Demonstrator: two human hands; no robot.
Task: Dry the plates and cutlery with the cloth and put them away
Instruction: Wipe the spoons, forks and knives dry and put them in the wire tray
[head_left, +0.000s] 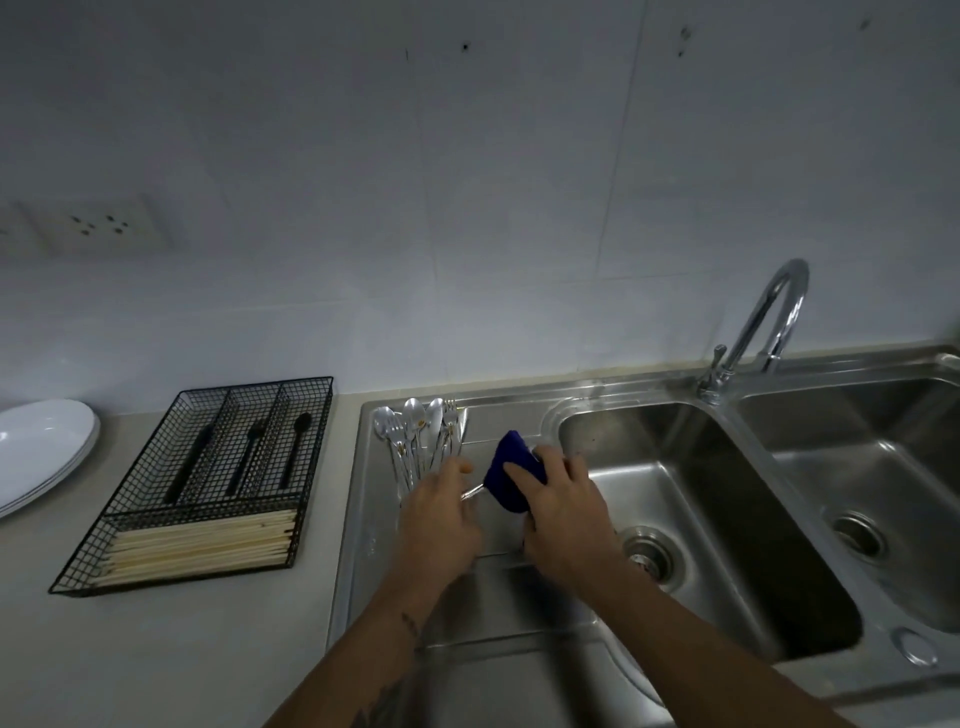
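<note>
Right hand (563, 512) is gripping the blue cloth (511, 470), wrapping it round one end of a utensil (471, 492). Left hand (441, 512) is pinching the other end; can't tell spoon or fork. Step, as I read it: drying one piece over the drainboard (483, 587). Wet cutlery (423, 436) is lying just behind the hands. Next move: carrying it left to the wire tray (306, 467) on the worktop (171, 660), clearing the tray's raised rim. Path is looking open. Plates (44, 449) are sitting stacked far left. Basin (691, 519) edge is just beside the right hand.
</note>
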